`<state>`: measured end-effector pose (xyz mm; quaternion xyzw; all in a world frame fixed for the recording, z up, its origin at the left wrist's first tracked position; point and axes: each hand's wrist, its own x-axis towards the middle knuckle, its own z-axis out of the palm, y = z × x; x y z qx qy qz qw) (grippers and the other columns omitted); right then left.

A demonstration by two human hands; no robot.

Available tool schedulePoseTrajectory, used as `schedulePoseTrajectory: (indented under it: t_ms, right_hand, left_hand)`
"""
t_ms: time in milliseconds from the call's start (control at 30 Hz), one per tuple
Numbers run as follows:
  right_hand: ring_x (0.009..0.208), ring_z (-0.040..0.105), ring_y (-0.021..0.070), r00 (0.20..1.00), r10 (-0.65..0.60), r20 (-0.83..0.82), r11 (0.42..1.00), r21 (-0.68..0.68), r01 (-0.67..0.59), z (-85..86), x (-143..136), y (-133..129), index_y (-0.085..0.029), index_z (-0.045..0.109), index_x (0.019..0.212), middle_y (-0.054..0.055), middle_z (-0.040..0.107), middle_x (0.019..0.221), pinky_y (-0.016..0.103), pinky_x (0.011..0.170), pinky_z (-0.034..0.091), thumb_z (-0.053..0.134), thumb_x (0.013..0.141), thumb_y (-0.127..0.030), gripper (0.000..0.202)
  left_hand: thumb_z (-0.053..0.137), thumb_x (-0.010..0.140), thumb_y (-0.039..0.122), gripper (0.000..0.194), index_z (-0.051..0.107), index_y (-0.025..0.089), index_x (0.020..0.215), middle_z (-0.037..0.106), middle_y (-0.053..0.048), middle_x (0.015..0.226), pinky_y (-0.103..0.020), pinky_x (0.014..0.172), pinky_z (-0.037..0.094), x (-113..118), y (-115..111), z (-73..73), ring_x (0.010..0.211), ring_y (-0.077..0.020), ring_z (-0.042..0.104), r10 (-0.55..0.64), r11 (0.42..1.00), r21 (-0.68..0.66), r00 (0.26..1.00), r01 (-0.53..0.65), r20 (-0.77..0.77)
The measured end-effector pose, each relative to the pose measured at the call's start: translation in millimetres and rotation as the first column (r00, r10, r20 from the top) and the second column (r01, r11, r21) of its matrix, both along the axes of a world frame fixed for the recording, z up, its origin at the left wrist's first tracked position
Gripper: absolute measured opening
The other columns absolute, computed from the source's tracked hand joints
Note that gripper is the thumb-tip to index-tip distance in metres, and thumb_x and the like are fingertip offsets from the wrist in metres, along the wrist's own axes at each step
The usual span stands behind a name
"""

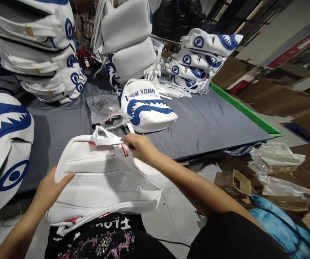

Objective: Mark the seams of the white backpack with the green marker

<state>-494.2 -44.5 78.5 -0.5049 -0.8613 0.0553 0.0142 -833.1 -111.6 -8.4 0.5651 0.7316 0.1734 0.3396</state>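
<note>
A white backpack (95, 190) with its back panel and shoulder straps towards me rests at the table's near edge, against my lap. My left hand (50, 189) grips its left side, thumb on the back panel and fingers hidden behind. At the upper right of the bag my right hand (141, 147) is closed on a white webbing strap (108, 139). A small black piece shows in that fist, too little seen to name. Just beyond lie a clear plastic bag (104, 108) with dark items inside and a smaller white bag (146, 104) marked NEW YORK with blue shark teeth.
Stacks of white shark-face backpacks (44, 46) stand at the back left, with more bags (129, 39) in the middle and a pile (198, 61) at the right. Another backpack (6, 144) is close on my left. A green edge (246, 109) borders the grey table (198, 126). Cardboard boxes (233, 183) stand right.
</note>
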Motion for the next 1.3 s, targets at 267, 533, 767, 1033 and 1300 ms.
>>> schedulePoseTrajectory:
  t_ms: [267, 533, 767, 1033, 1300]
  right_hand:
    - [0.141, 0.044, 0.0323, 0.861, -0.447, 0.240, 0.894, 0.149, 0.423, -29.0, 138.7, 112.1, -0.017, 0.040, 0.152, 0.019, 0.047, 0.154, 0.048, 0.110, 0.038, 0.059, 0.088, -0.005, 0.068]
    - [0.107, 0.066, 0.0250, 0.793, -0.565, 0.227, 0.823, 0.085, 0.562, -81.2, 191.6, 65.1, -0.016, 0.062, 0.124, 0.012, 0.070, 0.120, 0.040, 0.091, 0.049, 0.050, 0.098, -0.017, 0.029]
    - [0.130, 0.054, 0.0314, 0.710, -0.704, -0.029, 0.708, 0.063, 0.704, -68.7, 184.7, 24.4, -0.015, 0.051, 0.141, 0.019, 0.058, 0.144, 0.041, 0.102, 0.043, 0.046, 0.084, -0.003, 0.059]
    - [0.111, 0.064, 0.0336, 0.356, -0.844, -0.402, 0.508, -0.384, 0.771, -108.8, 149.5, -135.6, -0.018, 0.061, 0.127, 0.015, 0.073, 0.111, 0.052, 0.101, 0.047, 0.057, 0.071, -0.020, 0.056]
    - [0.061, 0.063, 0.0210, -0.099, -0.795, -0.598, 0.484, -0.725, 0.491, -166.8, 108.4, -255.0, -0.024, 0.060, 0.086, -0.001, 0.062, 0.068, 0.036, 0.055, 0.058, 0.062, 0.059, -0.049, 0.037]
  left_hand:
    - [0.055, 0.077, 0.070, 0.068, 0.063, 0.021, 0.123, 0.075, -0.010, 0.118, -0.044, 0.095, 0.056, 1.0, 2.2, -14.5, 0.116, -0.0370, 0.067, 0.081, 0.997, -0.009, 0.997, -0.081, -0.017]
    - [0.056, 0.074, 0.071, 0.068, 0.065, 0.023, 0.121, 0.076, -0.008, 0.114, -0.041, 0.094, 0.057, 6.1, -1.0, -9.3, 0.115, -0.0372, 0.068, 0.144, 0.988, -0.044, 0.988, -0.146, -0.056]
    - [0.058, 0.077, 0.068, 0.064, 0.065, 0.021, 0.120, 0.076, -0.010, 0.112, -0.048, 0.092, 0.057, 0.8, 0.4, -11.2, 0.110, -0.0379, 0.069, 0.063, 0.998, 0.014, 0.996, -0.062, -0.070]
    - [0.063, 0.074, 0.062, 0.064, 0.068, 0.015, 0.117, 0.077, -0.013, 0.111, -0.038, 0.087, 0.059, -9.8, -45.1, -11.5, 0.105, -0.0338, 0.072, -0.003, 0.998, 0.063, 0.999, 0.001, 0.037]
    - [0.066, 0.081, 0.050, 0.042, 0.076, 0.020, 0.109, 0.079, 0.001, 0.084, -0.023, 0.064, 0.054, 58.7, -65.1, 100.4, 0.069, -0.0177, 0.072, -0.393, 0.744, 0.565, 0.917, 0.356, -0.060]
